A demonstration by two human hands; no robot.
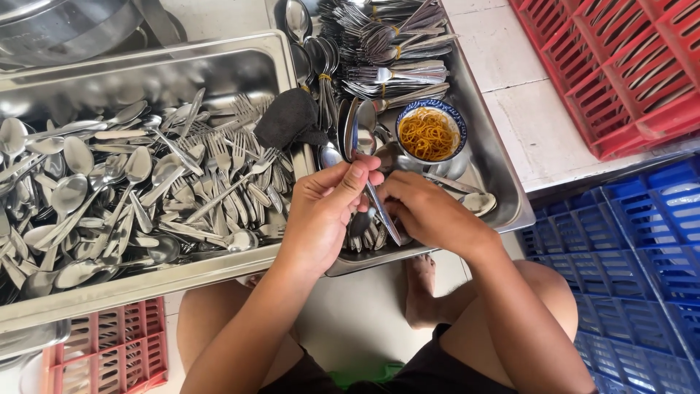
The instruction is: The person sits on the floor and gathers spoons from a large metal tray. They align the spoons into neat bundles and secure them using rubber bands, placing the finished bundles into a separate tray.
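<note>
My left hand [326,206] and my right hand [423,209] meet over the near edge of a steel tray [503,182]. Together they hold a bunch of steel spoons [362,131] upright, bowls pointing away from me, handles passing down between the two hands. A small blue-rimmed bowl of orange rubber bands [430,134] sits just beyond my right hand. Bundled forks and spoons [394,51] lie at the far end of that tray. A dark cloth [288,117] rests on the edge between the trays.
A larger steel tray [219,66] on the left holds several loose spoons and forks [138,190]. Red crate [620,66] at upper right, blue crate [634,255] at lower right, a small red crate [109,350] at lower left. My bare knees and foot show below.
</note>
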